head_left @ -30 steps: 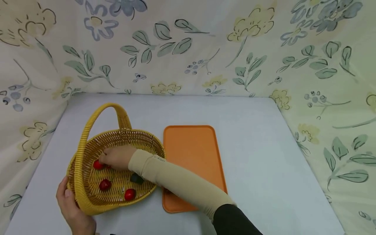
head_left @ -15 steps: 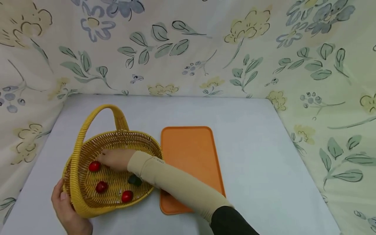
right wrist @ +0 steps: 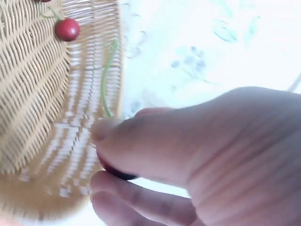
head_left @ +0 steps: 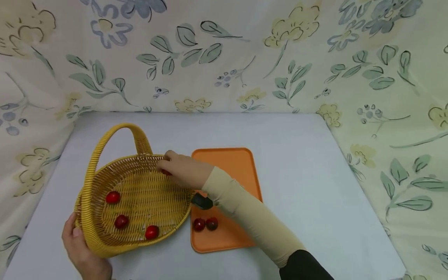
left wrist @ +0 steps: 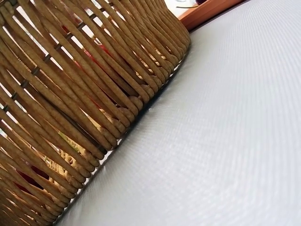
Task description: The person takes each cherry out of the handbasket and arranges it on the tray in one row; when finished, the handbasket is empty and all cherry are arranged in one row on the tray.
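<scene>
My right hand pinches a dark red cherry between thumb and fingers, over the right rim of the yellow wicker basket. The cherry's green stem sticks up past the thumb in the right wrist view. At the basket's left end my left hand holds its side near the foot of the handle. Inside the basket lie three cherries: one red, one darker and one near the front wall. In the left wrist view the basket's woven wall fills the upper left.
An orange tray lies against the basket's right side. Two dark cherries, one left and one right, sit on its near part. The tall basket handle arches over the left end. Floral cloth hangs behind the white table.
My right hand has lifted a cherry from inside the basket and moved right and back to the rim. Two cherries on the tray now show from behind the arm. My left hand stays on the basket.
</scene>
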### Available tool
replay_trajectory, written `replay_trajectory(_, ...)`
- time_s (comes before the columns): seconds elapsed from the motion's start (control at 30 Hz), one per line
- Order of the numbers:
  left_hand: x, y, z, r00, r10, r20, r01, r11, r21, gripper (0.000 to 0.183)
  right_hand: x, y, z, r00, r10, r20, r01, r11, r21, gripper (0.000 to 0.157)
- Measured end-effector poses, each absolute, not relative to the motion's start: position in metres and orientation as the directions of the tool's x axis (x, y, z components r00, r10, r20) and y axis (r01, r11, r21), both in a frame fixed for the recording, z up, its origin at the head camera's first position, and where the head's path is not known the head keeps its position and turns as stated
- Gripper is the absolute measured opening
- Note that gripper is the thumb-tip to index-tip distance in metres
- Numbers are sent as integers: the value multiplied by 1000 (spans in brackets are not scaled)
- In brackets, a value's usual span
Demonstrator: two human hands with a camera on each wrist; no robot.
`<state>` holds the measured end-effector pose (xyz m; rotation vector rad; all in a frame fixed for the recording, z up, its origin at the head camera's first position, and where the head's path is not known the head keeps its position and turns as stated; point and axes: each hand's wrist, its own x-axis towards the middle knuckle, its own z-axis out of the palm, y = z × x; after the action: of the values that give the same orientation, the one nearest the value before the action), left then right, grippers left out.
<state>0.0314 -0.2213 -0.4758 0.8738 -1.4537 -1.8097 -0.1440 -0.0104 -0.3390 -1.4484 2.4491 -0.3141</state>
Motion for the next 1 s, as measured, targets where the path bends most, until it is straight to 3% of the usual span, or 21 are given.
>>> replay_trajectory(0.1,31,-220,-475,-551,-828,-107,71,-174,982,37,-140,17,-339,-497,-865,-75,-792,487,-369,34)
replay_trajectory(0.27,33,-221,-478,-526,-837,-148,49,-204,978,36,-125,64,-346,-556,-822,121,-772,457,-443,30)
replay_trajectory(0.47,38,-222,-480,-508,-843,-178,50,-236,971,36,-95,113,-368,-744,-630,225,-619,522,-586,30)
replay_trajectory(0.63,35,-221,-480,-514,-844,-154,104,-239,965,36,-65,141,-396,-833,-501,234,-527,589,-613,35)
replay_trajectory(1.0,30,-222,-480,-535,-833,-142,160,-265,951,36,-19,149,-453,-886,-447,120,-415,652,-634,34)
